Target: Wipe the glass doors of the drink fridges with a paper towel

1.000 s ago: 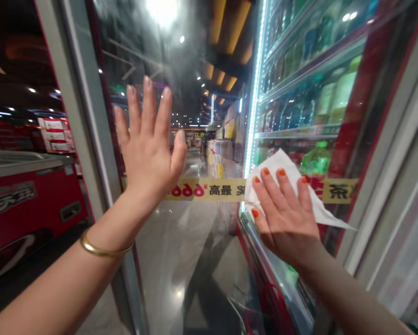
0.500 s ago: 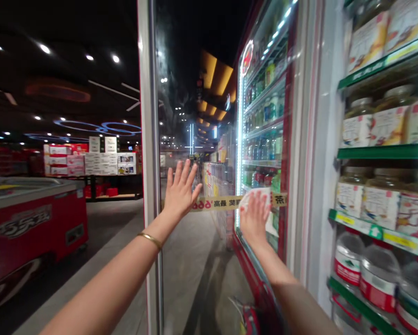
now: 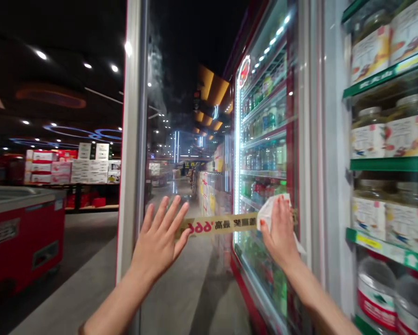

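My left hand point(image 3: 161, 237) lies flat against the glass door point(image 3: 181, 284) near its left frame, fingers spread, holding nothing. With fingers together, my right hand point(image 3: 281, 237) presses a white cloth point(image 3: 270, 211) to the same glass, close to the right side of the door. A yellowish sticker strip point(image 3: 226, 225) with mirrored characters and "666" runs across the glass between my hands. Its right part is covered by the cloth and my right hand. Whether the cloth is fabric or paper, I cannot tell.
To the right, green-edged shelves point(image 3: 390, 164) hold large jars point(image 3: 369, 135) and clear bottles point(image 3: 376, 288). A lit drinks cooler point(image 3: 261, 158) shows in the glass. A red chest freezer point(image 3: 23, 242) stands left, with stacked boxes point(image 3: 90, 170) behind it.
My right hand has moved right along the strip with the cloth. In view, my left hand sits lower, further left and larger. The door frame has shifted left in the picture.
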`<state>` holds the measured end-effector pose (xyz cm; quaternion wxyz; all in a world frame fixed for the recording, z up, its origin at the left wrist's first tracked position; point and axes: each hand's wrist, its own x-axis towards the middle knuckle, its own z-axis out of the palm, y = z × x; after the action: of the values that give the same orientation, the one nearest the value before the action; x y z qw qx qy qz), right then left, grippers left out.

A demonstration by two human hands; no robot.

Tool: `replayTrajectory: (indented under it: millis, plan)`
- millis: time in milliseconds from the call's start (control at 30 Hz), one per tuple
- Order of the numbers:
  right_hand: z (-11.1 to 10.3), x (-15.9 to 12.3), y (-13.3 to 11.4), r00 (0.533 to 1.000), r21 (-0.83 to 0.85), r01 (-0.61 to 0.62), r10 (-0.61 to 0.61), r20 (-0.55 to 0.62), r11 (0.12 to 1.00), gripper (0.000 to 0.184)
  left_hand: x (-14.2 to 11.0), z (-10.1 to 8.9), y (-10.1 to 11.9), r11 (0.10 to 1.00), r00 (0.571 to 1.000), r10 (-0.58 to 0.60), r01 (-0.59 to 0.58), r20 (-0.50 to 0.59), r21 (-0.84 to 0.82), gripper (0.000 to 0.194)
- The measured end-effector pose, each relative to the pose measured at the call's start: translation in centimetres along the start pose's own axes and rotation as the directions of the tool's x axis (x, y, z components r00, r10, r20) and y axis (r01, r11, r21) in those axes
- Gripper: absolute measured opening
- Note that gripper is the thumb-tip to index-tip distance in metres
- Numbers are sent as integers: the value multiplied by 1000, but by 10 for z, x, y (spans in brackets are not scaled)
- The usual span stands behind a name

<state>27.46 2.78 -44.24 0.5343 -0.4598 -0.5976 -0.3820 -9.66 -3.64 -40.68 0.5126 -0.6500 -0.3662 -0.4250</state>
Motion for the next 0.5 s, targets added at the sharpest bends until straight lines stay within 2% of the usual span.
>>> replayTrajectory:
  millis: [100, 233, 333, 400, 433, 467, 500]
  plan:
    - [8, -17, 4, 999, 9, 37, -37, 6, 999, 82, 0, 4, 0, 999, 997, 32, -30, -71, 37, 72]
    - [11, -31, 17, 993, -24, 112, -111, 34, 993, 84, -5, 11, -8, 999, 996, 38, -35, -75, 33, 76]
    - [9, -10, 26, 999, -17, -30, 30, 26, 999, 82, -9, 17, -14, 1000, 999, 14, -14, -51, 1, 76]
    - [11, 14, 12, 988, -24, -144, 143, -53, 989, 80, -10, 22, -14, 1000, 999, 10, -11, -46, -15, 75]
    - [13, 27, -4, 984, -30, -159, 156, -82, 987, 80, -9, 24, -14, 1000, 999, 9, -11, -50, -23, 75]
    - [17, 37, -26, 988, -35, -126, 122, -89, 991, 81, -8, 25, -13, 999, 998, 10, -12, -62, -32, 76]
    - [21, 46, -51, 996, -28, -31, 28, -83, 999, 82, -8, 25, -12, 999, 997, 7, -11, -79, -42, 78]
